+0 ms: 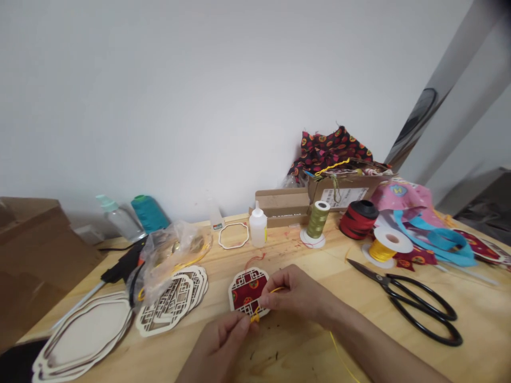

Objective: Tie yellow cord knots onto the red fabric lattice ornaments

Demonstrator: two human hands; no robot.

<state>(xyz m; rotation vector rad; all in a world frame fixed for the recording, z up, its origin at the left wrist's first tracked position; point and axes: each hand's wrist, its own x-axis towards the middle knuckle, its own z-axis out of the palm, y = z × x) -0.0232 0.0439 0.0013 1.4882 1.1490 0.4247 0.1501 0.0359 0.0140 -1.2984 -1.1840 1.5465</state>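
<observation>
A small wooden lattice frame backed with red patterned fabric (246, 289) lies on the wooden table (303, 260). My left hand (217, 343) pinches a yellow cord (255, 317) at the frame's lower edge. My right hand (297, 294) is closed on the same cord just to the right, where it loops up from the frame. More of the yellow cord trails toward me along my right forearm.
A stack of lattice cutouts (173, 300) and oval frames (85, 335) lie left, under a plastic bag (171, 255). Black scissors (415, 303) lie right. Glue bottle (257, 227), green thread spool (317, 221), yellow spool (385, 246), red ribbon roll (358, 219) and cardboard boxes (319, 199) stand behind.
</observation>
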